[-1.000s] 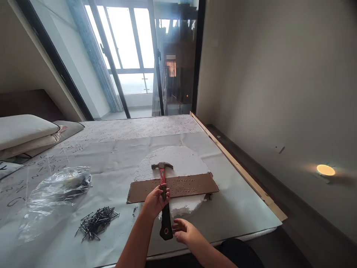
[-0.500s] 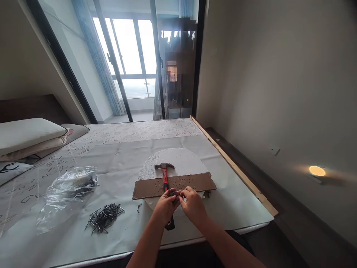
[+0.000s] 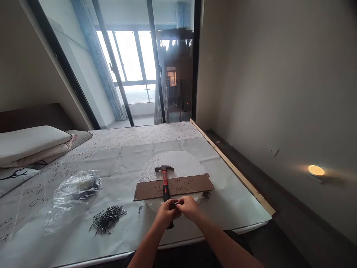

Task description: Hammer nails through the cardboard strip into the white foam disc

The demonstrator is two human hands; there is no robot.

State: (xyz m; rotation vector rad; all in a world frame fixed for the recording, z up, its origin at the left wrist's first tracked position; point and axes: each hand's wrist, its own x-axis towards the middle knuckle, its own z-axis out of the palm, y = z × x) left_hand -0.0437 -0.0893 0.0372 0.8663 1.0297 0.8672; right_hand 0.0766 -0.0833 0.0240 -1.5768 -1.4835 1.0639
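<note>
1. Left hand (image 3: 166, 214) and right hand (image 3: 189, 207) met fingertip to fingertip, both pinched on a small bunch of nails (image 3: 174, 204), near the bed's (image 3: 228, 219) front edge.
2. Hammer (image 3: 165, 181) lay across cardboard strip (image 3: 192, 185) on foam disc (image 3: 181, 162).
3. Loose nail pile (image 3: 107, 219) lay left, beside plastic bag (image 3: 74, 193).

Crumpled clear plastic bag (image 3: 74, 190), stacked pillows (image 3: 30, 143) at left, glowing wall lamp (image 3: 316, 170), sliding glass doors (image 3: 134, 70)

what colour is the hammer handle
Red near the head, black at the grip; the hammer handle shows in the head view.
</note>
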